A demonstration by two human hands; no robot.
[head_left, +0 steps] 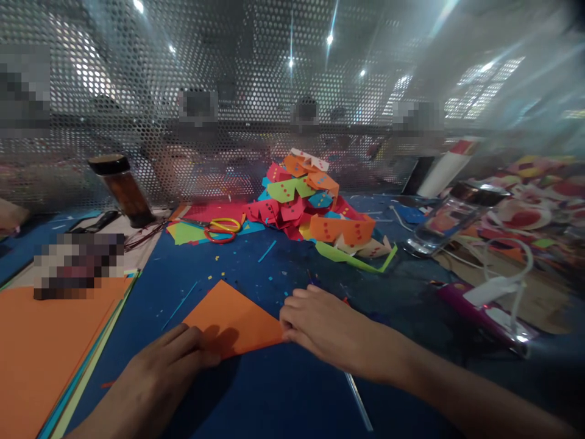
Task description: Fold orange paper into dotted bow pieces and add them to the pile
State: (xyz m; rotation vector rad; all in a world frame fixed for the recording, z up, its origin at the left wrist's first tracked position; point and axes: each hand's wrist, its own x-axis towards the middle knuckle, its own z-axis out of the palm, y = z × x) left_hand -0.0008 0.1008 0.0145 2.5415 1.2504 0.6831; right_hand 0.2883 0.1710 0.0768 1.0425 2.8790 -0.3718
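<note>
An orange sheet of paper (231,317), folded into a triangle, lies on the blue table (283,390) in front of me. My left hand (171,356) rests on its near left corner with fingers stretched flat. My right hand (320,323) has its fingertips curled and pressed on the paper's right corner. A thin blue strip (359,402) lies under my right wrist.
A heap of folded coloured paper pieces (315,204) sits mid-table, with red and yellow scissors (222,230) to its left. A stack of orange sheets (41,353) lies at left, a dark jar (121,189) behind it. A clear jar (450,219), a glue gun (484,308) and cords crowd the right. A perforated screen (256,85) closes the back.
</note>
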